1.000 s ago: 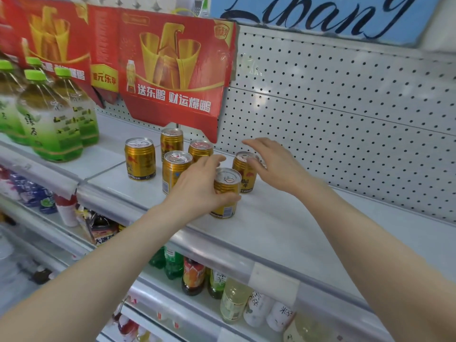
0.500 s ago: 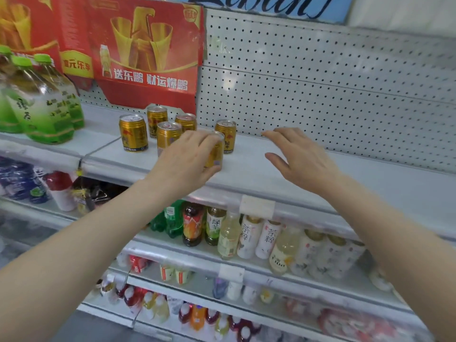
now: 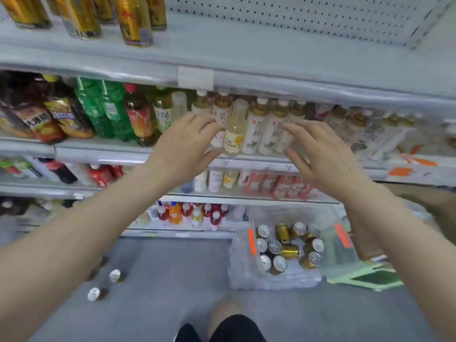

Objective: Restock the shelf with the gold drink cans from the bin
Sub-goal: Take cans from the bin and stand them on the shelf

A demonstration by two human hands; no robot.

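Gold cans (image 3: 288,248) sit jumbled in the clear bin (image 3: 243,267) on the floor, lower right. Some stand upright with silver tops showing, a couple lie on their sides. More of them, the shelved cans (image 3: 134,23), stand in a cluster at the left end of the top shelf (image 3: 259,53), near its front edge. The rest of that shelf is bare grey board with pegboard (image 3: 296,16) behind it.

My left hand (image 3: 182,149) is out in front of me, palm down, fingers spread and loosely bent, thumb out to the side, holding nothing. My right hand (image 3: 325,159) mirrors it: palm down, fingers fanned and slightly curved, empty. Both forearms are stretched forward and angle inward. The hands are apart, with a gap between them. They sit below the top shelf and high above the bin, and in view they overlap the tea bottles (image 3: 256,129) on the second shelf. I can't tell if they touch anything.

Two loose cans (image 3: 114,276) are on the grey floor (image 3: 172,267) at lower left, beside my left arm. A green stool (image 3: 370,277) sits right of the bin. My knee (image 3: 227,314) is at the bottom centre.
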